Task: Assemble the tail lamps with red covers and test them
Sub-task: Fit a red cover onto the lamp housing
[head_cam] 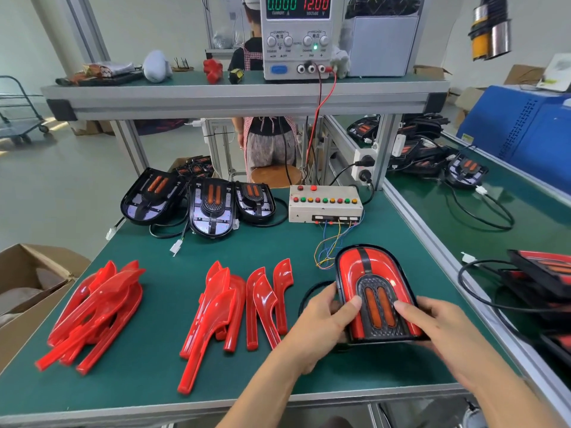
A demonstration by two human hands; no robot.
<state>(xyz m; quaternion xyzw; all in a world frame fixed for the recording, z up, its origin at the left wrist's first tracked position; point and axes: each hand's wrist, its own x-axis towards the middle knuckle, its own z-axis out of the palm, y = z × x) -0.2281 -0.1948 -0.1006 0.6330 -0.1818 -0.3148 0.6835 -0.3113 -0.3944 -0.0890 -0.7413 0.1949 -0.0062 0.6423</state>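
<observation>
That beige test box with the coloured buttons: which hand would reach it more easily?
Probably the right hand: the beige test box sits directly beyond it. Both hands, left hand too, hold the red-covered tail lamp.

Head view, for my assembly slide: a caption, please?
Both hands hold a red-covered tail lamp near the test box.

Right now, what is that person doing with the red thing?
A person holds a tail lamp in both hands, the left hand and right hand, thumbs pressing on its front. Its red covers are already on. More loose red covers lie on the green table, and bare lamps wait near the button box.
</observation>
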